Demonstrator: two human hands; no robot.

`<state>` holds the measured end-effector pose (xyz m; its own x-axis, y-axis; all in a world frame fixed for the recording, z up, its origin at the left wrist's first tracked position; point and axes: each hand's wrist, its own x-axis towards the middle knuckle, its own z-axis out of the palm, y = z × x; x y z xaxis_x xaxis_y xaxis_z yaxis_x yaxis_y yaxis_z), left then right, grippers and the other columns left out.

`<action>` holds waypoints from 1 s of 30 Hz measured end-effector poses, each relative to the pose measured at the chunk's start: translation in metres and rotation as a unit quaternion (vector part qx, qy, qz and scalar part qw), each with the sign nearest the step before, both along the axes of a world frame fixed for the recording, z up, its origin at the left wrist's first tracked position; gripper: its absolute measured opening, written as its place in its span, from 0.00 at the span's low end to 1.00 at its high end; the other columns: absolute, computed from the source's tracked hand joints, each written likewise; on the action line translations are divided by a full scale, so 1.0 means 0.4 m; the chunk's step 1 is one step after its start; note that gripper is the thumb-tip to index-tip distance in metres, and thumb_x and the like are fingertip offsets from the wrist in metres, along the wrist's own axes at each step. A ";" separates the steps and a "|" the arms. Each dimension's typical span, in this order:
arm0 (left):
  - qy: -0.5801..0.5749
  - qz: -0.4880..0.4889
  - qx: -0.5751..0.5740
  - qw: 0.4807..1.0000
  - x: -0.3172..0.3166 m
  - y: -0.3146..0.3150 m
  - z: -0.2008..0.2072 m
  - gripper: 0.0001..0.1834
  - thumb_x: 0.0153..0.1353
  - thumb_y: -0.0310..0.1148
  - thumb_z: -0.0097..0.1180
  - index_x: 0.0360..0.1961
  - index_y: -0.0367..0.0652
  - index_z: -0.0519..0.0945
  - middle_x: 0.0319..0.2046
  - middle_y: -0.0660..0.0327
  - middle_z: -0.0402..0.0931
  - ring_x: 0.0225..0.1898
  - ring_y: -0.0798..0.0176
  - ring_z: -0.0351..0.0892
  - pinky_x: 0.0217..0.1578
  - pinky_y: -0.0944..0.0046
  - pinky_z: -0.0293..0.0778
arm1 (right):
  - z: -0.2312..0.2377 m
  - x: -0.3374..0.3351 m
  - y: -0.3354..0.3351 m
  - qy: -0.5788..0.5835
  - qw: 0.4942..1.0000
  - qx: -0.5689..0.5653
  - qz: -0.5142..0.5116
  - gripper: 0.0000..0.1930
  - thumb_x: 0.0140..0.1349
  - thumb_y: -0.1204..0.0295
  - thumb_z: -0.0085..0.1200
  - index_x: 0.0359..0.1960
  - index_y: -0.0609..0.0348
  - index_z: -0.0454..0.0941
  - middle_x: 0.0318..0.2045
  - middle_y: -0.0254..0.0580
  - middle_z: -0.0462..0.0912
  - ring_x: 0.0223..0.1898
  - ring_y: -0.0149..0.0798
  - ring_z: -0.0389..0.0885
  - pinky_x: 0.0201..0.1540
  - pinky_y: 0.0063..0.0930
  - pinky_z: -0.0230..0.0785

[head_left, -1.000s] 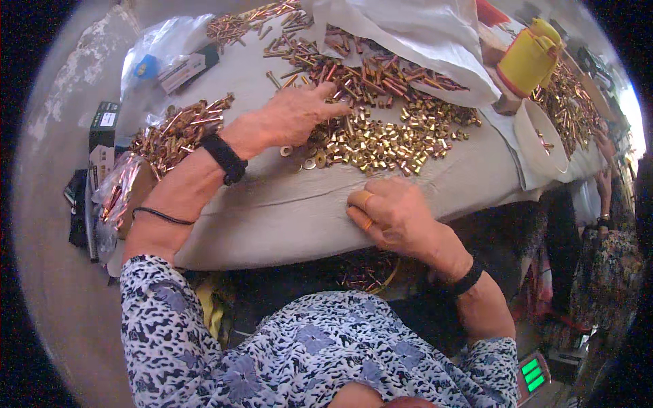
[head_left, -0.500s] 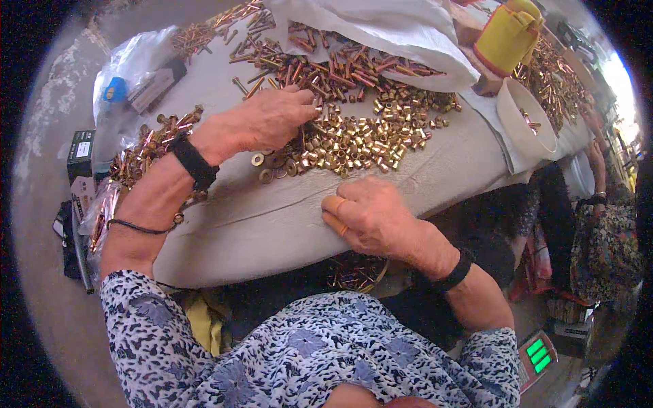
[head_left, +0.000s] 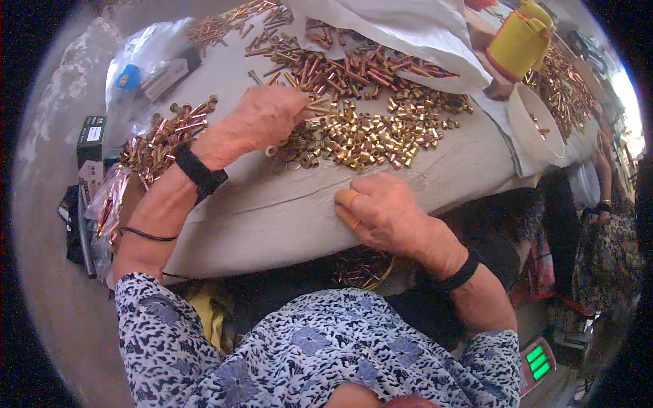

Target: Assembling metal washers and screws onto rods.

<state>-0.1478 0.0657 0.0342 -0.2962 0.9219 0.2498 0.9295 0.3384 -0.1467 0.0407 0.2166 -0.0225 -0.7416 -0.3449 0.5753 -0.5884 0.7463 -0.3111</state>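
My left hand (head_left: 255,119) is at the left edge of a heap of short brass-coloured metal sleeves (head_left: 381,136), its fingers bent together. Slender metal pieces show right at its fingertips; whether they are gripped is unclear. My right hand (head_left: 381,211) rests curled near the table's front edge, with orange bands round two fingers. What it holds, if anything, is hidden inside it. Beyond the sleeves lies a pile of coppery bolts (head_left: 354,68). A few washers (head_left: 294,164) lie below my left hand, and more bolts with washers (head_left: 166,139) are heaped left of it.
A white sack (head_left: 408,34) covers part of the far pile. At the right stand a white bowl (head_left: 534,122) and a yellow jug-shaped container (head_left: 518,41). Small boxes (head_left: 90,143) and clear plastic bags (head_left: 112,204) line the left side. Another person's arm (head_left: 604,173) shows far right.
The view has shifted slightly, moving the table rightward in the picture. My left hand has drawn back a little to the left from the sleeves. My right hand stays curled at the front edge.
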 end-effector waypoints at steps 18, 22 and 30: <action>-0.535 0.208 0.248 0.780 0.123 -0.084 0.030 0.09 0.56 0.30 0.49 0.26 0.33 0.75 0.18 0.64 0.72 0.20 0.72 0.75 0.23 0.68 0.70 | -0.009 -0.045 0.006 0.080 0.995 -0.001 -0.056 0.12 0.45 0.77 0.58 0.34 0.58 0.74 0.33 0.45 0.75 0.35 0.48 0.74 0.38 0.38 0.66; -0.631 0.203 0.308 0.683 0.175 -0.117 0.016 0.10 0.59 0.33 0.49 0.29 0.36 0.75 0.20 0.64 0.74 0.17 0.73 0.73 0.20 0.71 0.68 | 0.009 -0.054 -0.004 0.098 0.992 -0.008 -0.082 0.14 0.44 0.78 0.58 0.36 0.59 0.74 0.37 0.46 0.75 0.40 0.50 0.74 0.43 0.39 0.65; -0.715 0.217 0.358 0.560 0.288 -0.198 -0.038 0.10 0.58 0.32 0.53 0.29 0.33 0.75 0.20 0.60 0.75 0.13 0.72 0.71 0.15 0.75 0.66 | 0.036 -0.114 -0.086 0.091 0.985 0.079 -0.125 0.13 0.46 0.74 0.58 0.37 0.57 0.76 0.39 0.41 0.75 0.48 0.46 0.69 0.49 0.40 0.60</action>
<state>-0.0325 -0.0135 0.0190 -0.8231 0.5008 -0.2678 -0.2680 0.0733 0.9606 -0.0050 0.1820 -0.0080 -0.7049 -0.2612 0.6595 -0.4156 0.9055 -0.0857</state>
